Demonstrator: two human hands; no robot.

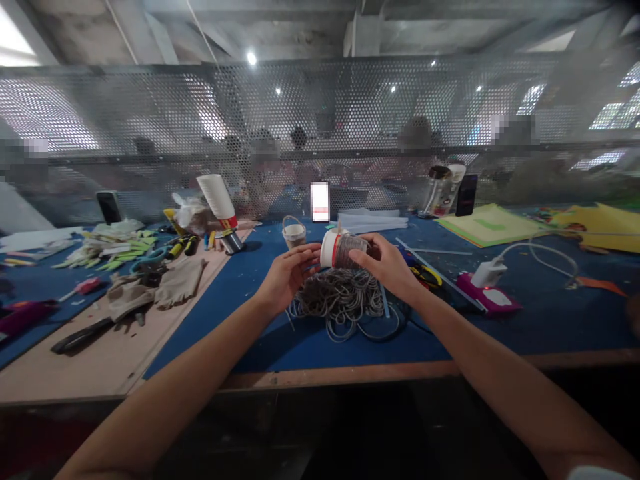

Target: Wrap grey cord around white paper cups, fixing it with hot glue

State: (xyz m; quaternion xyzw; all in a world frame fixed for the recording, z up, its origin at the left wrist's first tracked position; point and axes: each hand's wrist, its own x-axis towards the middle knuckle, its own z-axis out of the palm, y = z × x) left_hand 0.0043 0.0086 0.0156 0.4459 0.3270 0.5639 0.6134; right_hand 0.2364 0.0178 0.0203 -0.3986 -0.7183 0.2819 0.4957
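Observation:
A white and red paper cup (329, 249), partly wound with grey cord, lies on its side in the air above the table. My right hand (383, 261) grips its cord-wrapped end. Beside the cup's white end is my left hand (290, 273), fingers apart and fingertips close to the cup; whether they touch it is unclear. Beneath both hands a tangled heap of grey cord (345, 297) spreads over the blue table mat (310, 350). Behind my left hand stands another cup (294, 235) with a looped handle.
Stacked cups (217, 197), gloves (180, 283) and a black-handled tool (83, 335) are on the left. A phone (320, 201) stands at the back. On the right lie a purple power strip (493, 297), a white charger (489, 273) and yellow sheets (493, 225).

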